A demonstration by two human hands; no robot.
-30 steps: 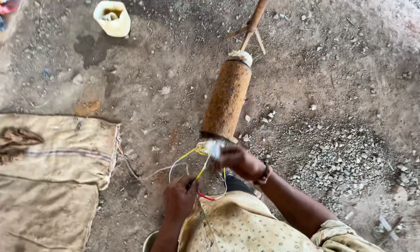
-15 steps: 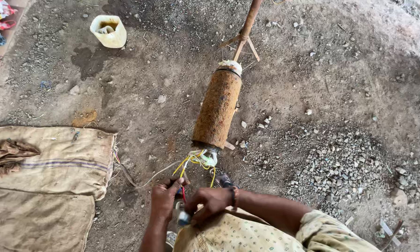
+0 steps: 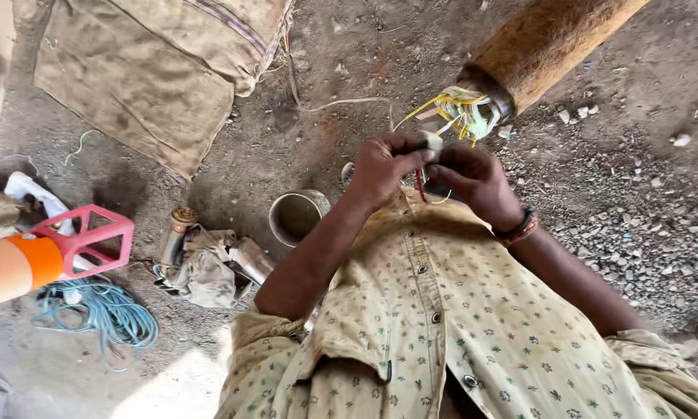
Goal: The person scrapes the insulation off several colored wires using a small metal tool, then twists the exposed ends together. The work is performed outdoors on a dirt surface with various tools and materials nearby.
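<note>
Both hands [image 3: 430, 167] now perhaps touching, wires [image 3: 464, 112] just beyond.

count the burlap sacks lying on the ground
1 burlap sack shows, spread on the dirt at upper left, far from the left hand and right hand. More may lie outside the frame.

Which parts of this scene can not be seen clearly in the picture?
- Small pale piece pinched between left hand and right hand: head view, fingers cover most of it, its kind unclear.
- Rusty cylinder: cut off by the top edge.
- Wire bundle: strands too tangled to trace.
- Tin can: inside in shadow.
- Orange object: cut off at left.
</note>
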